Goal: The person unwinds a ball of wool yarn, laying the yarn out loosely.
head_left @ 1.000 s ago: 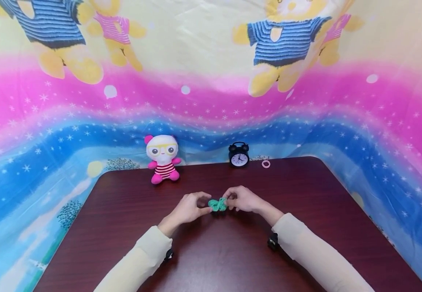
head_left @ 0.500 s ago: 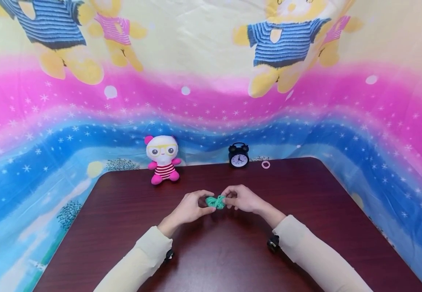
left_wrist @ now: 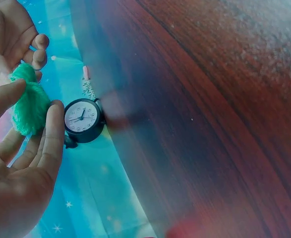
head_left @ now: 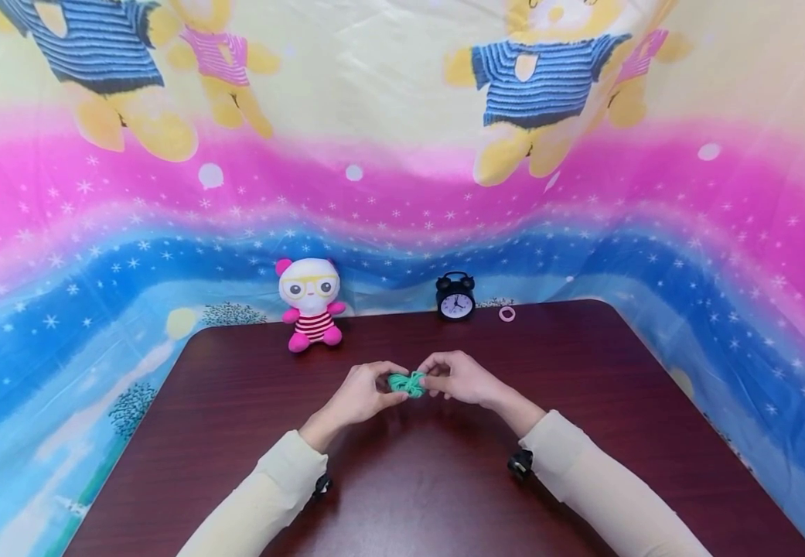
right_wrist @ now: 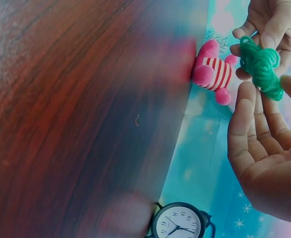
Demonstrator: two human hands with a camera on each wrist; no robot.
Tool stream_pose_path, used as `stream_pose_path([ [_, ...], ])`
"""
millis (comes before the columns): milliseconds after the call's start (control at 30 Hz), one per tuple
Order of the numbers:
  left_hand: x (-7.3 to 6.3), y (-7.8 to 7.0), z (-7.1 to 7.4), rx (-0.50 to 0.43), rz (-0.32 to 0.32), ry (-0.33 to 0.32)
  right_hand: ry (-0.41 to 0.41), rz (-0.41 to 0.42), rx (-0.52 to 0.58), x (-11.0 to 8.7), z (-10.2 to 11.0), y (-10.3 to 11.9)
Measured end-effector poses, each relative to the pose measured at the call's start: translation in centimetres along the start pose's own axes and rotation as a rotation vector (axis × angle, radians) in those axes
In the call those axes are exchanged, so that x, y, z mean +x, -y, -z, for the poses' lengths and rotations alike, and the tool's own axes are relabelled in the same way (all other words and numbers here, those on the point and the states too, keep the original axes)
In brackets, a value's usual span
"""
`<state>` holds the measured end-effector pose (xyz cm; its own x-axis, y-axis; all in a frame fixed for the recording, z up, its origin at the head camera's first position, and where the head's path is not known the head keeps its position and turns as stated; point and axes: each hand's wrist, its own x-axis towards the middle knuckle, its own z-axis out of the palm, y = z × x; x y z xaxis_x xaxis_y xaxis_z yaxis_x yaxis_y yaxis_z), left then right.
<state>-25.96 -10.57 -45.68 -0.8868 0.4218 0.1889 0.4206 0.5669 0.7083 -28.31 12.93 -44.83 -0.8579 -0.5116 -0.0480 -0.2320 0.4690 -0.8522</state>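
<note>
A small bundle of green yarn (head_left: 407, 384), tied at its middle, is held between both hands above the table. My left hand (head_left: 359, 393) grips its left end, with the thumb in front and the fingers behind. On the right end, my right hand (head_left: 466, 377) pinches with thumb and fingertips. The left wrist view shows the yarn (left_wrist: 30, 106) between the left thumb and fingers, with the right hand (left_wrist: 15, 39) at its far end. In the right wrist view the yarn's wound loops (right_wrist: 262, 67) show clearly, and the right hand (right_wrist: 269, 148) supports the near end.
A pink and white plush toy (head_left: 312, 303) sits at the back left of the dark wooden table (head_left: 402, 495). Near the back edge stand a black alarm clock (head_left: 455, 295) and, to its right, a small pink ring (head_left: 507, 314). A printed cloth (head_left: 388, 193) hangs behind.
The yarn bundle has shifted slightly left, deeper between the left thumb and fingers. My right hand has moved a little left and up with it.
</note>
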Motion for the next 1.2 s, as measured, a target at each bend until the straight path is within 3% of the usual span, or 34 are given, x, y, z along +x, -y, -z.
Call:
stream_pose_path([
  [167, 0.0, -0.15, 0.19, 0.003, -0.012, -0.002, -0.022, -0.019, -0.003, -0.11, 0.02, 0.35],
  [533, -0.09, -0.34, 0.42, -0.008, -0.033, -0.02, -0.089, 0.063, -0.016, -0.19, 0.04, 0.38],
  [867, -0.08, -0.75, 0.74, -0.008, 0.026, -0.059, -0.19, 0.075, -0.049, -0.44, 0.1, 0.95],
  [1200, 0.06, -0.77, 0.72, -0.045, 0.105, -0.089, -0.129, 0.089, -0.102, -0.33, -0.43, 0.79],
])
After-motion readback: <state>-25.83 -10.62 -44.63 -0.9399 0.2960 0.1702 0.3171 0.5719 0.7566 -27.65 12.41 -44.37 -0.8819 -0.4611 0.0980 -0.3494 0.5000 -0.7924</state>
